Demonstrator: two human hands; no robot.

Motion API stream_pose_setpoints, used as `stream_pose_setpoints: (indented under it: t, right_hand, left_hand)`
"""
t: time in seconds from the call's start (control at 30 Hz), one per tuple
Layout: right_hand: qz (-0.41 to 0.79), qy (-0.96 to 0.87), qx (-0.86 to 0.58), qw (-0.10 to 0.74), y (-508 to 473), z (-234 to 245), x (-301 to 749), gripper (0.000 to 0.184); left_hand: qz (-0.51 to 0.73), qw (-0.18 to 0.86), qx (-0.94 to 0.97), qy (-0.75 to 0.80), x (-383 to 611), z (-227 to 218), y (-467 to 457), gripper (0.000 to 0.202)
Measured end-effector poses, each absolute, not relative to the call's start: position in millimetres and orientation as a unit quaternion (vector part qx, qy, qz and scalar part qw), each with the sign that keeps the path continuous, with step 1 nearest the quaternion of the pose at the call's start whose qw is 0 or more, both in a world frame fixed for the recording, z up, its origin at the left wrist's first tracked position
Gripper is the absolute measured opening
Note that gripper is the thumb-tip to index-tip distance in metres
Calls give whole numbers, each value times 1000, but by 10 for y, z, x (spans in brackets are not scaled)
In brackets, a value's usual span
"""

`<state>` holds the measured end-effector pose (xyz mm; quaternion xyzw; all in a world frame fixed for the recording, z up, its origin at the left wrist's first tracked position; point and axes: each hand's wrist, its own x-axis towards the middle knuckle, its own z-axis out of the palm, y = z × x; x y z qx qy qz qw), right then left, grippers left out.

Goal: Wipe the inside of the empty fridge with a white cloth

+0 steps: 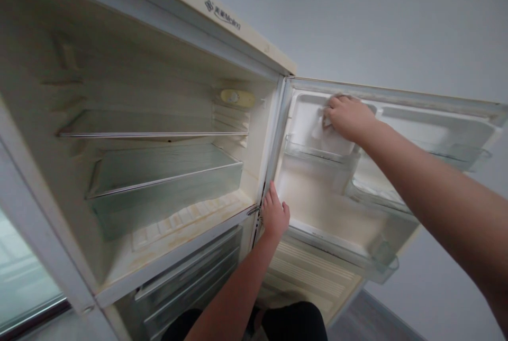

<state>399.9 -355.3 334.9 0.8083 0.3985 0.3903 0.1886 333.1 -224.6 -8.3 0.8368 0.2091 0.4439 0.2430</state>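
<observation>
My right hand (349, 116) is closed on a pale cloth (326, 119), pressing it to the upper inner wall of the open fridge door (313, 187), just above a clear door shelf (317, 151). Most of the cloth is hidden under the fingers. Lower down, my left hand (275, 213) lies against the hinge side of the door with its fingers stretched out and nothing in them. It is close to the metal hinge (254, 210) between the upper and lower compartments.
The fridge interior (138, 87) at left has glass shelves (159, 134), a clear drawer (166, 193) and brown stains on its floor. Below are freezer drawers (194, 272) and the open lower door (309, 272). A white wall (377, 24) stands behind the upper door.
</observation>
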Motion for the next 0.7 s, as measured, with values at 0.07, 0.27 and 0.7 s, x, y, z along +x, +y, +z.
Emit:
stream_pose_setpoints:
  t: [0.07, 0.27, 0.7]
  right_hand:
    - [365, 354, 844, 170, -3711, 3399, 3964, 28]
    - [266, 305, 880, 248, -3794, 3377, 3968, 34]
    - [146, 430, 886, 91, -3076, 3100, 3796, 41]
  left_hand:
    - [444, 241, 837, 210, 3329, -85, -2255, 85]
    - [452, 248, 831, 210, 3328, -97, -2275, 85]
    - [457, 239, 832, 201, 3331, -98, -2247, 85]
